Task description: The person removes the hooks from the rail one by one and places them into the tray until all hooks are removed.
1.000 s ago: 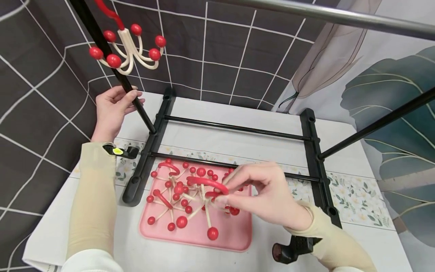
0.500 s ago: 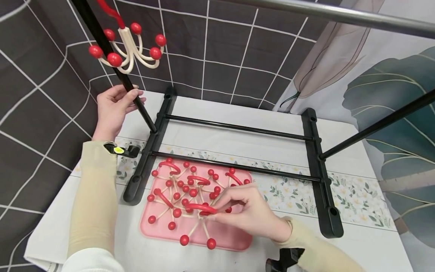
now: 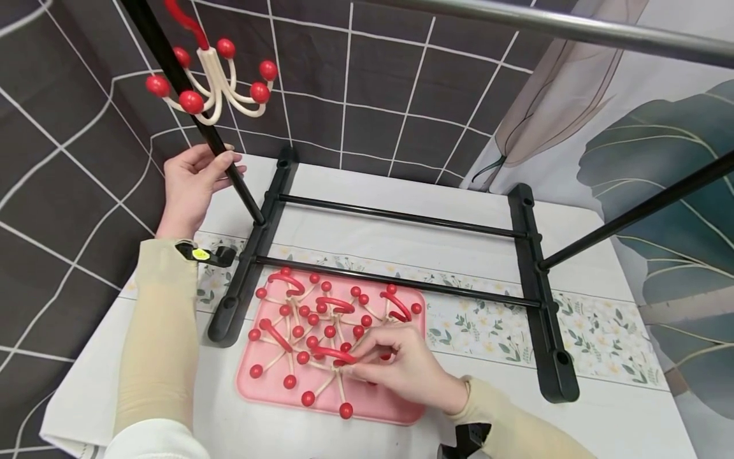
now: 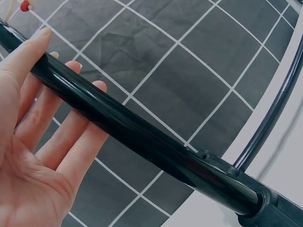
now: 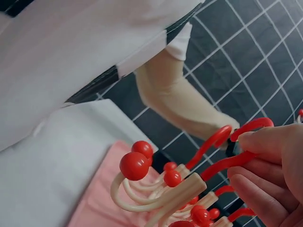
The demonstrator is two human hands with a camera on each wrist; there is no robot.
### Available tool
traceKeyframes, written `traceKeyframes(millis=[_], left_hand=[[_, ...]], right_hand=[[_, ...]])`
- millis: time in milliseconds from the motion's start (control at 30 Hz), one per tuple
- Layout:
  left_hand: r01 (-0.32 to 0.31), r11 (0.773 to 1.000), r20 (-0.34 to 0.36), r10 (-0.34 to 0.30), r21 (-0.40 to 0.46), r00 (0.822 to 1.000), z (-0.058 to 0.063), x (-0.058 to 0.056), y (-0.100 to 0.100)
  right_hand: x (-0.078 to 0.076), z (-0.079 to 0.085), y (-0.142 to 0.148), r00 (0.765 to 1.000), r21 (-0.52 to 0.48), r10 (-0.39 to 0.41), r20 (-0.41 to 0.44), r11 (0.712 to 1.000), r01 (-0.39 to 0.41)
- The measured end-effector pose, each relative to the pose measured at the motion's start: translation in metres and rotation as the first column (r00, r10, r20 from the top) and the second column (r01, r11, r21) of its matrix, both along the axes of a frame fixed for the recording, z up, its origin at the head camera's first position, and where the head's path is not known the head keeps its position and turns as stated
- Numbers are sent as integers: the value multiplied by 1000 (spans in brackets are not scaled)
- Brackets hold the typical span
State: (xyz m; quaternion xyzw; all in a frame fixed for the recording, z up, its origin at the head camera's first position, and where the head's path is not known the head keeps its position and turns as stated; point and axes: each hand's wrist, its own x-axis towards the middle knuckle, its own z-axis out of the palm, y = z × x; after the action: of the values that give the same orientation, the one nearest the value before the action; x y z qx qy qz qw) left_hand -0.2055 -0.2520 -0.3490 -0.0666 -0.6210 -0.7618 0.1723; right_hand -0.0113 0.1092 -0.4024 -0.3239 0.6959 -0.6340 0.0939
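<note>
My left hand [image 3: 186, 188] holds the upright black pole [image 4: 132, 127] of a rack, thumb on the near side and fingers behind it. In the head view, my right hand [image 3: 404, 363] is over the pink tray [image 3: 395, 411]. Its thumb and fingers pinch the red hooked top [image 5: 227, 163] of a multi-prong hanging hook, whose cream arms [image 5: 137, 205] end in red balls. Several similar hanging hooks [image 3: 276, 335] lie crowded on the tray. Another hanging hook [image 3: 215, 83] hangs by its red top beside the pole, above my left hand.
A metal bar [image 3: 516, 24] crosses the top of the head view. The rack's black feet [image 3: 541, 319] and lower crossbars [image 3: 395, 277] stand on the white table behind the tray. A dark checked cloth [image 3: 378, 95] hangs at the back, with a patterned curtain [image 3: 671, 166] to the right.
My right hand has moved left and toward the front of the tray with the pinched hanging hook, mostly in the first half second. My left hand stays on the pole.
</note>
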Motion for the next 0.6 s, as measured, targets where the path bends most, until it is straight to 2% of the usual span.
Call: traceKeyframes(millis=[300,400,600], left_hand=[[4,1000,-10,-4,11,1000,-1,-1,-1],[5,1000,-8,-4,10,1000,-1,-1,-1],[-2,1000,-1,2,0,1000,-1,-1,-1]], right_hand=[[0,-17,-2,995,41,-76,-64,996,79],[-2,-17,-2,990,48,-109,-89,992,114],[-2,-11,-2,987,66,-144,-72,987,148]])
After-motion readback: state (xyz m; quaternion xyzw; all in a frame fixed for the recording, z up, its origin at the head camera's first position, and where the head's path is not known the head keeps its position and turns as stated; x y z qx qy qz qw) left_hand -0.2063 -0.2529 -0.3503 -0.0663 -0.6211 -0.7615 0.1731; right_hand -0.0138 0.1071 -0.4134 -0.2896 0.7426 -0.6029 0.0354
